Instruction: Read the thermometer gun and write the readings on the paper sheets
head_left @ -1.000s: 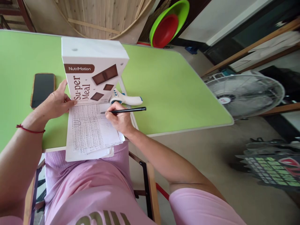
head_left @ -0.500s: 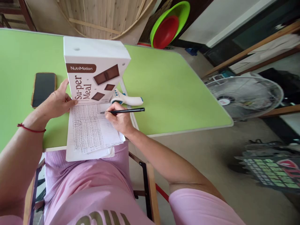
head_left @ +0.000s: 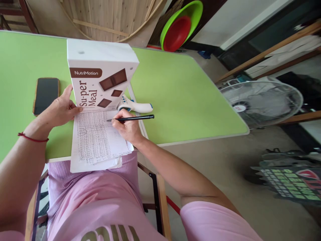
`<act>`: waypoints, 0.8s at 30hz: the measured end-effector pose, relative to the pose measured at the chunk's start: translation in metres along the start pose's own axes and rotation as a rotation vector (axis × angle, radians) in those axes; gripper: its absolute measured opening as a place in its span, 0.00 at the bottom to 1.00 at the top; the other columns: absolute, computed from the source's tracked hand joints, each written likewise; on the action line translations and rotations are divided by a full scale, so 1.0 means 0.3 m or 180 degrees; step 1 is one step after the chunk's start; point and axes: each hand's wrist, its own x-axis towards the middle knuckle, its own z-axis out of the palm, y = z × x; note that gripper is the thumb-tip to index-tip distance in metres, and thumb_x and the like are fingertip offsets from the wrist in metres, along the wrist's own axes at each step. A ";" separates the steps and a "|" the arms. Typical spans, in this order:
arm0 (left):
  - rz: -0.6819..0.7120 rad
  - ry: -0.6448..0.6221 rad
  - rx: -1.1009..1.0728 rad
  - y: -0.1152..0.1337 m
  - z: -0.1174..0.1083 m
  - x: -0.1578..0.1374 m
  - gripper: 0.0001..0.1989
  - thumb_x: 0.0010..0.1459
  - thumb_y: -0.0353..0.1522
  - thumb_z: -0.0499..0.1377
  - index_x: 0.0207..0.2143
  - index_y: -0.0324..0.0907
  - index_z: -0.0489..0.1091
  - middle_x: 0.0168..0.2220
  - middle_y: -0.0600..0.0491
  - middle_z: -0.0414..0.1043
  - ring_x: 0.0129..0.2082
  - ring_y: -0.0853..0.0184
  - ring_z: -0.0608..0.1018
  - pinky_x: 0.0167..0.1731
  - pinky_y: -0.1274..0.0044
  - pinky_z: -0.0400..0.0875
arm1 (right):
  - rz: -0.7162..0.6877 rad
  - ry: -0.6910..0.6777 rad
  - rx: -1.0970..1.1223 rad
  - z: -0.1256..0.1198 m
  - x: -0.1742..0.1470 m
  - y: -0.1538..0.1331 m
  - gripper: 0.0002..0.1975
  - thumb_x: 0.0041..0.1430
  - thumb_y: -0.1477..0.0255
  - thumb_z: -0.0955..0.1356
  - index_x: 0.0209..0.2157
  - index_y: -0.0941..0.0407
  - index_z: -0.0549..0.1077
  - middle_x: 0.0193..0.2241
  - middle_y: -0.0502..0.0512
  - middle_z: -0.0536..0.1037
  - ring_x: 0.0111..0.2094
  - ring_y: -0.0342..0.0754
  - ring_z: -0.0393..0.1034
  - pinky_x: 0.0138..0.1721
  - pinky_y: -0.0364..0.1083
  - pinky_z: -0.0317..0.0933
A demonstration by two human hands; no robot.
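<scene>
My right hand pinches a black pen, its tip resting on a sheet of paper covered in dense handwriting. The paper lies over further sheets that stick out past the table's front edge. A white and brown "Su-per Meal" box stands upright at the far end of the sheet. My left hand grips the box's lower left corner, thumb at the front and index finger along the side; its other fingers are partly hidden. Just beyond my right hand, partly behind the box, lies a white and blue handheld device.
A phone in a brown case lies left of the box on the green table. Past the table are green and red basins. A fan stands to the right, and a printed bag sits on the floor.
The whole view has shifted very slightly. Both hands, the pen and the box keep practically the same positions.
</scene>
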 end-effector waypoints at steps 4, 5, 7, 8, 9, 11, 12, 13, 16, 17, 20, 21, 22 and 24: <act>-0.0110 -0.0008 0.0065 0.009 0.001 0.000 0.39 0.50 0.32 0.64 0.62 0.47 0.53 0.22 0.57 0.72 0.18 0.61 0.74 0.20 0.74 0.64 | -0.0149 0.0173 -0.0086 -0.009 -0.004 -0.002 0.06 0.53 0.71 0.66 0.24 0.54 0.65 0.19 0.44 0.68 0.20 0.40 0.58 0.23 0.42 0.53; -0.0128 -0.0012 0.0093 0.011 0.001 -0.001 0.39 0.50 0.33 0.64 0.63 0.47 0.53 0.22 0.57 0.72 0.19 0.61 0.74 0.21 0.74 0.64 | -0.0226 0.0214 -0.0170 -0.017 -0.005 -0.006 0.06 0.54 0.71 0.66 0.25 0.53 0.65 0.19 0.44 0.68 0.20 0.40 0.58 0.23 0.42 0.54; -0.0117 0.0005 0.0172 0.012 0.001 -0.002 0.39 0.50 0.34 0.65 0.62 0.47 0.54 0.24 0.56 0.72 0.20 0.60 0.75 0.23 0.73 0.65 | -0.0497 0.0266 -0.0530 -0.043 -0.007 -0.017 0.04 0.55 0.73 0.66 0.27 0.53 0.66 0.20 0.45 0.69 0.21 0.41 0.60 0.24 0.43 0.56; -0.0089 0.0033 0.0230 0.012 0.000 -0.003 0.38 0.50 0.34 0.65 0.62 0.47 0.55 0.25 0.55 0.73 0.22 0.59 0.75 0.24 0.73 0.66 | -0.0691 0.0273 -0.0817 -0.059 -0.007 -0.025 0.03 0.55 0.74 0.65 0.28 0.53 0.66 0.22 0.46 0.70 0.22 0.42 0.61 0.26 0.43 0.58; -0.0052 0.0080 0.0306 0.012 -0.001 -0.003 0.36 0.50 0.35 0.65 0.61 0.47 0.57 0.28 0.53 0.73 0.25 0.58 0.76 0.25 0.72 0.67 | -0.0888 0.0245 -0.1159 -0.076 -0.008 -0.033 0.03 0.54 0.76 0.65 0.29 0.54 0.67 0.23 0.47 0.71 0.25 0.43 0.63 0.29 0.44 0.59; 0.0036 0.0239 0.0494 0.010 -0.003 -0.002 0.34 0.49 0.38 0.67 0.58 0.46 0.62 0.34 0.50 0.74 0.30 0.56 0.77 0.28 0.69 0.69 | -0.1191 0.0096 -0.1894 -0.111 -0.010 -0.050 0.06 0.54 0.79 0.64 0.29 0.54 0.69 0.26 0.51 0.74 0.30 0.46 0.65 0.33 0.46 0.60; 0.0076 0.0340 0.0577 0.010 -0.003 0.000 0.33 0.48 0.39 0.68 0.56 0.46 0.63 0.37 0.48 0.73 0.33 0.55 0.77 0.30 0.67 0.71 | -0.1274 -0.0018 -0.2231 -0.125 -0.012 -0.058 0.07 0.55 0.80 0.64 0.29 0.55 0.70 0.27 0.52 0.74 0.32 0.47 0.66 0.34 0.47 0.59; 0.0109 0.0446 0.0630 0.011 -0.001 0.001 0.33 0.46 0.40 0.69 0.55 0.46 0.65 0.40 0.47 0.72 0.36 0.53 0.77 0.32 0.66 0.72 | -0.1309 -0.0161 -0.2521 -0.136 -0.016 -0.064 0.08 0.55 0.81 0.64 0.29 0.55 0.71 0.27 0.53 0.75 0.33 0.49 0.65 0.35 0.47 0.57; 0.0211 0.0776 0.0521 0.017 0.013 0.003 0.42 0.40 0.43 0.74 0.56 0.44 0.64 0.49 0.43 0.67 0.49 0.47 0.73 0.40 0.61 0.75 | -0.1333 -0.0633 -0.3087 -0.149 -0.038 -0.076 0.09 0.56 0.83 0.64 0.29 0.57 0.74 0.28 0.56 0.76 0.34 0.50 0.64 0.36 0.48 0.53; 0.0269 0.0855 0.0394 0.020 0.022 0.004 0.45 0.39 0.45 0.75 0.57 0.44 0.62 0.53 0.42 0.65 0.54 0.46 0.70 0.44 0.60 0.75 | -0.1329 -0.0810 -0.3175 -0.148 -0.046 -0.077 0.09 0.56 0.83 0.65 0.29 0.58 0.75 0.29 0.56 0.76 0.34 0.50 0.64 0.36 0.49 0.52; 0.0557 0.0905 -0.0129 0.027 0.051 0.009 0.46 0.42 0.48 0.73 0.59 0.44 0.58 0.58 0.42 0.62 0.59 0.47 0.67 0.53 0.59 0.72 | -0.1271 -0.1234 -0.3182 -0.144 -0.056 -0.069 0.10 0.59 0.81 0.65 0.32 0.57 0.77 0.29 0.55 0.76 0.35 0.50 0.64 0.38 0.49 0.53; 0.0651 0.0883 -0.0284 0.027 0.059 0.013 0.45 0.44 0.49 0.73 0.59 0.44 0.58 0.59 0.43 0.62 0.60 0.48 0.67 0.54 0.59 0.71 | -0.1223 -0.1299 -0.3092 -0.148 -0.050 -0.062 0.10 0.60 0.80 0.64 0.34 0.57 0.78 0.30 0.55 0.76 0.36 0.50 0.65 0.38 0.49 0.54; 0.0727 0.0873 -0.0392 0.027 0.067 0.019 0.44 0.45 0.49 0.72 0.59 0.44 0.58 0.58 0.43 0.64 0.59 0.48 0.68 0.55 0.59 0.71 | -0.1143 -0.1298 -0.2982 -0.156 -0.039 -0.052 0.11 0.61 0.79 0.64 0.37 0.57 0.78 0.31 0.55 0.76 0.36 0.50 0.65 0.39 0.49 0.56; 0.0821 0.0879 -0.0480 0.022 0.077 0.032 0.42 0.46 0.49 0.72 0.57 0.43 0.60 0.56 0.44 0.66 0.58 0.49 0.69 0.56 0.59 0.70 | -0.0880 -0.1058 -0.2832 -0.182 0.000 -0.023 0.13 0.61 0.77 0.64 0.44 0.57 0.78 0.36 0.58 0.76 0.39 0.51 0.67 0.40 0.50 0.60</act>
